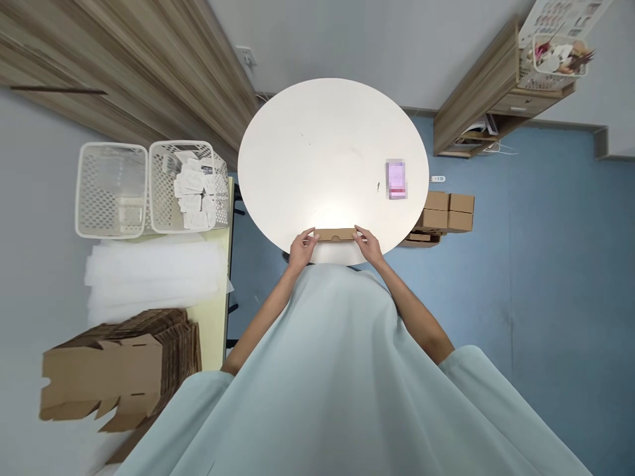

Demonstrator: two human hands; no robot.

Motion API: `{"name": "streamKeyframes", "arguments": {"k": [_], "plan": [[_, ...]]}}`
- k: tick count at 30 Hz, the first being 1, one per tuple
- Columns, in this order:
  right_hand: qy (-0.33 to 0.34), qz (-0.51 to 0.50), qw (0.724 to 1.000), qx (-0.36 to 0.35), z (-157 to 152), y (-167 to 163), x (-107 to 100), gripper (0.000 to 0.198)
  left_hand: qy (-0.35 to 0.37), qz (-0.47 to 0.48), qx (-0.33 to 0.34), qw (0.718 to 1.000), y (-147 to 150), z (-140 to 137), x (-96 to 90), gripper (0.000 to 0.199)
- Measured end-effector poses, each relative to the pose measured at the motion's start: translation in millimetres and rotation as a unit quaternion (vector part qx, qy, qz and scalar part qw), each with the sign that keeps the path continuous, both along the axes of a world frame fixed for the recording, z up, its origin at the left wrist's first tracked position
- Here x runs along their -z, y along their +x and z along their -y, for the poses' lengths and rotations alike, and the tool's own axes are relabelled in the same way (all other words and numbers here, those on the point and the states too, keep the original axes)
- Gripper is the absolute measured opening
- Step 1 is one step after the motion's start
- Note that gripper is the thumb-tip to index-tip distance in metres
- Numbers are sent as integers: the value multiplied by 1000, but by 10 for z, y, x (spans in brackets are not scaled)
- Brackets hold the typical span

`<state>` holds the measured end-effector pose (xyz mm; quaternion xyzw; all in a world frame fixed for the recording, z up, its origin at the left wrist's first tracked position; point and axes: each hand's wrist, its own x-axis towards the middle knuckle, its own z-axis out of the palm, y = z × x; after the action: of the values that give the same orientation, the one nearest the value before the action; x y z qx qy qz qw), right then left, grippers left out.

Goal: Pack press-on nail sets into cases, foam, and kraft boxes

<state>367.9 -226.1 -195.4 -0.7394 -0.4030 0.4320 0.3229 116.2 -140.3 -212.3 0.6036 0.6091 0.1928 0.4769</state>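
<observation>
A small brown cardboard box (335, 235) is held near the front edge of the round white table (317, 145). Its narrow side with a half-round thumb notch shows. My left hand (302, 248) grips the box's left end between thumb and fingers. At the right end, my right hand (368, 245) pinches it the same way. A blurred pink and purple item (396, 178) lies on the table to the right. Whether the box rests on the table or is lifted slightly, I cannot tell.
On a side table at left stand a white basket (112, 147) and another basket with white packets (195, 192). Beside them lie white foam sheets (153, 271) and flat cardboard blanks (104, 373). Folded boxes (446, 211) are right of the round table. A wooden cabinet (481, 92) stands behind.
</observation>
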Motion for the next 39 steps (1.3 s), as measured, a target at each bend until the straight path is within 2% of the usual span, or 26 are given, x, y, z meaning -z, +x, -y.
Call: {"name": "streamKeyframes", "arguments": {"k": [5,15,24,31,35,39], "plan": [[2,2,1000,-7,-10,-3,53,54,-30,37,-19,999,22,-8,12,43],[31,37,998,-31,-15,-11,135,57,-8,5,-38,999,74,-25,1,32],[44,21,999,10,-11,-102,174,60,-3,0,-86,996,140,28,33,37],[79,-3,995,54,327,-194,177,57,-33,3,-120,992,40,359,33,33],[53,-15,995,80,626,-189,243,52,-65,14,-114,991,31,650,63,32],[9,-63,991,120,812,-122,390,45,-143,13,-106,984,142,867,134,32]]}}
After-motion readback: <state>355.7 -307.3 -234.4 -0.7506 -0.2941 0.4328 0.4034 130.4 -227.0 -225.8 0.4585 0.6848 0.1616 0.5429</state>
